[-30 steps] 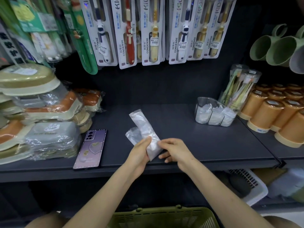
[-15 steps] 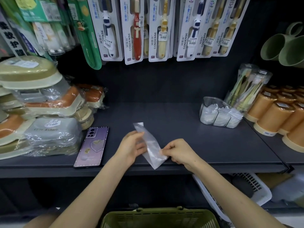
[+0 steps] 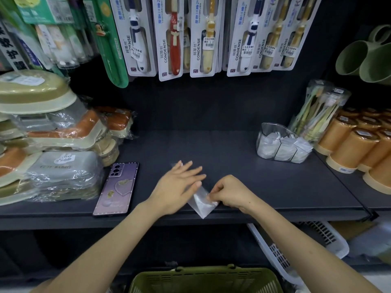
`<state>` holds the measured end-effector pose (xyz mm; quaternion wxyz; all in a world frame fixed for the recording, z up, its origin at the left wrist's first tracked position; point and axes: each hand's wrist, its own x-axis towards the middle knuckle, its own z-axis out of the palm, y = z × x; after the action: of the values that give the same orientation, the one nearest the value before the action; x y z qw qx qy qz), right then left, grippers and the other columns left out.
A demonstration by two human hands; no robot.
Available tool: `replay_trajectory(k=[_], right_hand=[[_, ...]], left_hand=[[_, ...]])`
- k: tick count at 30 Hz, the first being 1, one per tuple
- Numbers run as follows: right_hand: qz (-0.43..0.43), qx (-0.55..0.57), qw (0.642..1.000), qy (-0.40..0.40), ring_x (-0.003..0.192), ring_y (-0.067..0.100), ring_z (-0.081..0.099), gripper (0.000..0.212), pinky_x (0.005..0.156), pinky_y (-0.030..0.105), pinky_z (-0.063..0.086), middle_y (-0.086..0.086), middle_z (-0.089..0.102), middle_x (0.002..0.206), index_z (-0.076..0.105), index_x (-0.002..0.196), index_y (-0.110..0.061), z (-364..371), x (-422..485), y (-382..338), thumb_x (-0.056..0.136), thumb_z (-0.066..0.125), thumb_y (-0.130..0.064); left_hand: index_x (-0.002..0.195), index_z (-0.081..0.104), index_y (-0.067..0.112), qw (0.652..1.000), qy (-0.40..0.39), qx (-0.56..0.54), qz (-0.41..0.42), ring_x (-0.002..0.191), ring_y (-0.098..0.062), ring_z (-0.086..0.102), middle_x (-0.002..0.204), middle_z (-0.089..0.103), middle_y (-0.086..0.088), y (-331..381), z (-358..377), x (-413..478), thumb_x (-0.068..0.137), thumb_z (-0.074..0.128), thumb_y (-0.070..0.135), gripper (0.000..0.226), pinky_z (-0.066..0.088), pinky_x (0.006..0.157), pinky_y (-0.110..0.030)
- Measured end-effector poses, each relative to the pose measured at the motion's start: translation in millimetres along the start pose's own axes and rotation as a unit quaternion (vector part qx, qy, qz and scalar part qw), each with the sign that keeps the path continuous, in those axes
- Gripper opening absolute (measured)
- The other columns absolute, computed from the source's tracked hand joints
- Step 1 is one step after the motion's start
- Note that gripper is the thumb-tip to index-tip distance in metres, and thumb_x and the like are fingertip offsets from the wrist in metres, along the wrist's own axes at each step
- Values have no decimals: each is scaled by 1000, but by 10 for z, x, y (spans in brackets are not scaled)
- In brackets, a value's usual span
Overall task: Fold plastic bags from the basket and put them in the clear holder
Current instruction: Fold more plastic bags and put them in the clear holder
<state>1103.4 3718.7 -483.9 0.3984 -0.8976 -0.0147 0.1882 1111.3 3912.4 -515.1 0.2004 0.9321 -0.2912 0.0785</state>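
Dark shop shelf: clear plastic bag runs far-left to near-right. Left hand lies flat-fingered over it; right hand pinches near end, closer to transparent plastic holder.

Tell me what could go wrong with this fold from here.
The bag lies right at the front edge of the shelf; if the right hand loosens its pinch, it may slip off toward the basket.
The left hand lies flat over slick plastic, so the fold might spring open.
The holder already looks fairly full, so another bag may fit poorly.
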Motion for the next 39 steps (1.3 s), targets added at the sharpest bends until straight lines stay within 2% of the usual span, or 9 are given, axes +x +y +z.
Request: replay_trajectory(k=[6, 11, 14, 18, 23, 26, 28, 35, 39], right_hand=[[13, 46, 999, 8, 39, 7, 33, 14, 39, 19, 27, 8, 46, 57, 70, 82, 6, -58, -8, 67, 83, 66, -7], [-14, 35, 993, 108, 59, 10, 55, 10, 56, 24, 46, -2, 63, 70, 71, 88, -8, -44, -39, 145, 86, 66, -16], [-154, -132, 925, 322, 77, 15, 62, 14, 70, 23, 47, -4, 68, 91, 73, 95, -18, 131, -113, 251, 86, 63, -23], [-264, -296, 865, 306, 99, 22, 69, 40, 86, 39, 53, -1, 72, 110, 74, 106, -19, 445, -134, 478, 91, 39, -34], [-198, -357, 887, 216, 127, 20, 53, 67, 113, 42, 14, -2, 59, 134, 63, 127, -23, 431, -149, 617, 103, 3, -41], [-185, -352, 903, 161, 146, 17, 24, 89, 116, 38, -10, -6, 32, 154, 38, 146, -28, 382, -180, 590, 88, -23, -56], [-162, -356, 912, 125, 149, 13, 3, 102, 114, 39, -17, -9, 12, 160, 20, 152, -33, 325, -237, 566, 72, -37, -60], [-82, -303, 933, 178, 149, 14, 9, 89, 118, 44, -5, -2, 20, 160, 30, 150, -31, 270, -375, 616, 77, -15, -56], [-64, -190, 876, 439, 90, 32, 65, 50, 83, 42, 46, 8, 70, 94, 75, 77, -15, 435, -420, 545, 86, 39, -49]], left_hand=[[150, 23, 34, 991, -87, -19, -98, 139, 3, -7, 158, 17, 13, 46, 143, -147, 64, -26, 82, 109, -13, 109, -11], [153, 16, 31, 989, -65, 71, -115, 149, -14, -5, 161, 11, 6, 203, 231, -130, 67, -31, 74, 107, -15, 111, -20], [153, 15, 29, 982, -32, 105, -154, 150, -22, -1, 162, 10, 2, 379, 316, -132, 71, -23, 54, 94, -11, 114, -25], [153, 18, 29, 975, -4, 112, -190, 150, -22, 2, 161, 13, 0, 498, 369, -156, 73, -22, 51, 92, -9, 114, -26], [149, 34, 21, 977, -14, 97, -188, 146, -17, 22, 155, 27, 0, 383, 320, -269, 86, -4, 51, 79, 4, 114, -26], [129, 61, 11, 975, -12, 130, -180, 126, -19, 54, 134, 58, -5, 263, 306, -358, 96, 23, 35, 55, 29, 106, -37], [136, 52, 10, 977, -32, 107, -179, 134, -18, 45, 143, 50, -5, 264, 295, -392, 96, 15, 37, 61, 19, 111, -36], [154, 12, 20, 975, -35, 116, -186, 148, -9, 2, 161, 8, 5, 320, 276, -363, 74, -23, 47, 91, -13, 112, -23], [155, 9, 21, 973, -34, 133, -184, 148, -8, -1, 162, 5, 6, 319, 291, -366, 72, -26, 45, 93, -12, 112, -23]])
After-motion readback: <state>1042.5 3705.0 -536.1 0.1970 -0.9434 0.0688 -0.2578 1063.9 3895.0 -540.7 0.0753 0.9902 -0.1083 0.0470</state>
